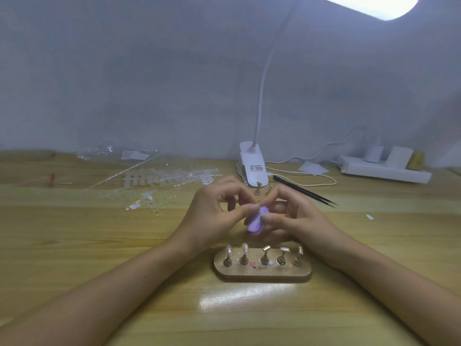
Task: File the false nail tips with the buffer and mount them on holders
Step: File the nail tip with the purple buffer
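Over the middle of the worktop (99, 245), we're gripping the purple buffer (254, 222) with both hands: right hand (294, 218) curling round its near end, left hand (219, 213) pinching the far end. Just near of them, the holder stand (262, 272) is carrying two mounted tips (245, 249), and loose nail tips (159, 181) are lying far left.

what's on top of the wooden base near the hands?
Five metal holders stand on the base; the two leftmost carry nail tips. A small pink bit lies among them. Nothing covers the base; the other tops are too blurred to judge.
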